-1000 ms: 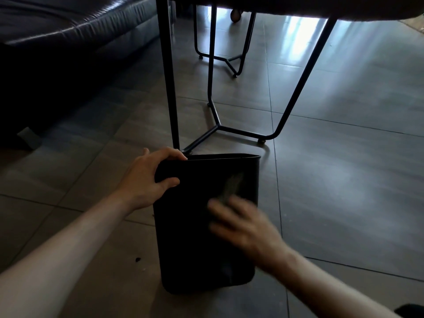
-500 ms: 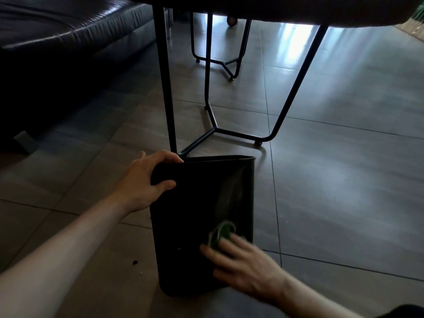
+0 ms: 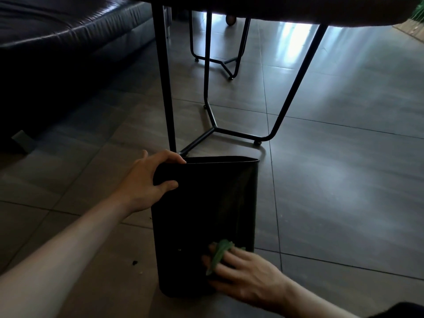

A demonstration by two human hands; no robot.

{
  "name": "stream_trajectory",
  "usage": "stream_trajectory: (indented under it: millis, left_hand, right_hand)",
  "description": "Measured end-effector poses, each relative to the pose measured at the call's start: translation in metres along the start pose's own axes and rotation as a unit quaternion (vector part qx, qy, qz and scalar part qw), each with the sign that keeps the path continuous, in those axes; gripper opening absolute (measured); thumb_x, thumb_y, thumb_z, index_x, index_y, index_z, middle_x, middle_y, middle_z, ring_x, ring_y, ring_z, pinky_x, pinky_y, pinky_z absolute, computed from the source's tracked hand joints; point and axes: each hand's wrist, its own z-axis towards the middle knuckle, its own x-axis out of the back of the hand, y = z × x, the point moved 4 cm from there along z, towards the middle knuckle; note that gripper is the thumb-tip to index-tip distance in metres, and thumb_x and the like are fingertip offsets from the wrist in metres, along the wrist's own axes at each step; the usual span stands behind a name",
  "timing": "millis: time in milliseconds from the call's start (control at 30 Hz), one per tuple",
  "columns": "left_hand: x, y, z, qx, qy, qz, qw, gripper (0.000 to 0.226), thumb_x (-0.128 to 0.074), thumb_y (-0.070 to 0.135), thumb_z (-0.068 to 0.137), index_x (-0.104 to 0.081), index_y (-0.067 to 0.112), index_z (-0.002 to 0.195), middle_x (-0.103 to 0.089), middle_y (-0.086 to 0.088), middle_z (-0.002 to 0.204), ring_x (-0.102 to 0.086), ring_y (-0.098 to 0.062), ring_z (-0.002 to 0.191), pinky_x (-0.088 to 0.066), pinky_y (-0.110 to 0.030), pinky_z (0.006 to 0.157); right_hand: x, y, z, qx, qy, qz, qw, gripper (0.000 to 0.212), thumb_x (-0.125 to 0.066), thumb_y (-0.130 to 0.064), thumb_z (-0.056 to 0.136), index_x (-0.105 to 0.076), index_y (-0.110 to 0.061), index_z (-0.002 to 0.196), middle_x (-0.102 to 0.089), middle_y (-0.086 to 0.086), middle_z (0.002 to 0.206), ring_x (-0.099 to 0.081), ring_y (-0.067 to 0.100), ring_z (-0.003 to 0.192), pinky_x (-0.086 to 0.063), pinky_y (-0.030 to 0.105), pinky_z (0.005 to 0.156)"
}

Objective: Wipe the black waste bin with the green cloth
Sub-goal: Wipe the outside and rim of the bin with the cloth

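Right hand: the right hand (image 3: 243,275) lies nearest the camera, low on the near wall of the bin, fingers spread almost flat and pressing the crumpled green cloth (image 3: 219,254) against the wall; the cloth shows between the fingers.
Left hand: the left hand (image 3: 146,181) clamps the near left corner of the rim, thumb on the outer wall, fingers hooked over the edge.
Bin: the tall black plastic waste bin (image 3: 202,203) stands upright on the floor, directly in front of the person.
Step in hand: wiping the lower part of the near wall.
Technique: keep the palm flat so the cloth bears evenly; hold the rim firmly so the light bin neither slides nor tips; overlap the strokes; turn the bin to reach the other walls.
Floor: large grey-brown glossy floor tiles (image 3: 344,180), with small dark crumbs (image 3: 134,262) left of the bin.
Room: black metal table legs (image 3: 165,88) rise just behind the bin; a dark leather sofa (image 3: 57,31) stands far left.
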Motion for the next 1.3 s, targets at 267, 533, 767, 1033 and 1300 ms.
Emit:
stream_trajectory:
  millis: [267, 533, 767, 1033, 1300]
  left_hand:
    - [0.004, -0.003, 0.0, 0.018, 0.01, 0.012, 1.0, 0.057, -0.084, 0.008, 0.074, -0.059, 0.048, 0.107, -0.063, 0.041, 0.104, -0.058, 0.006, 0.106, -0.007, -0.056, 0.125]
    - [0.002, -0.001, 0.0, 0.007, -0.001, -0.004, 1.0, 0.058, -0.083, 0.006, 0.074, -0.059, 0.048, 0.107, -0.064, 0.04, 0.108, -0.057, 0.012, 0.11, -0.005, -0.058, 0.125]
    - [0.005, 0.005, -0.001, 0.015, 0.005, 0.012, 1.0, 0.058, -0.084, 0.006, 0.074, -0.058, 0.047, 0.105, -0.062, 0.037, 0.109, -0.062, -0.007, 0.115, -0.008, -0.057, 0.125]
    - [0.005, 0.005, 0.0, 0.016, 0.002, 0.006, 1.0, 0.058, -0.083, 0.007, 0.075, -0.058, 0.048, 0.105, -0.066, 0.029, 0.111, -0.063, -0.012, 0.118, -0.007, -0.06, 0.124]
    - [0.003, 0.008, 0.0, 0.017, 0.008, 0.014, 1.0, 0.053, -0.083, 0.004, 0.074, -0.061, 0.039, 0.107, -0.065, 0.026, 0.109, -0.064, -0.008, 0.108, -0.013, -0.06, 0.122]
  right_hand:
    - [0.038, 0.109, 0.042, -0.424, 0.219, 0.062, 0.877, 0.044, -0.07, -0.014, 0.094, -0.063, -0.019, 0.137, -0.041, 0.014, 0.149, -0.043, 0.039, 0.134, -0.051, 0.057, 0.1]
    - [0.016, 0.032, -0.002, -0.121, 0.041, -0.013, 0.992, 0.043, -0.054, -0.025, 0.096, -0.056, -0.029, 0.139, -0.046, 0.011, 0.148, -0.048, 0.037, 0.128, -0.052, 0.05, 0.098]
    - [0.046, 0.125, 0.046, -0.416, 0.244, 0.079, 0.872, 0.044, -0.07, -0.021, 0.093, -0.058, -0.027, 0.135, -0.039, 0.009, 0.147, -0.044, 0.035, 0.129, -0.052, 0.054, 0.098]
    - [0.002, 0.019, -0.034, -0.131, 0.001, -0.004, 0.991, 0.044, -0.058, -0.02, 0.09, -0.057, -0.026, 0.134, -0.046, 0.013, 0.142, -0.044, 0.038, 0.13, -0.054, 0.048, 0.094]
    - [0.06, 0.135, 0.036, -0.44, 0.237, 0.068, 0.863, 0.035, -0.064, -0.021, 0.094, -0.063, -0.02, 0.129, -0.044, 0.011, 0.142, -0.042, 0.036, 0.13, -0.058, 0.053, 0.089]
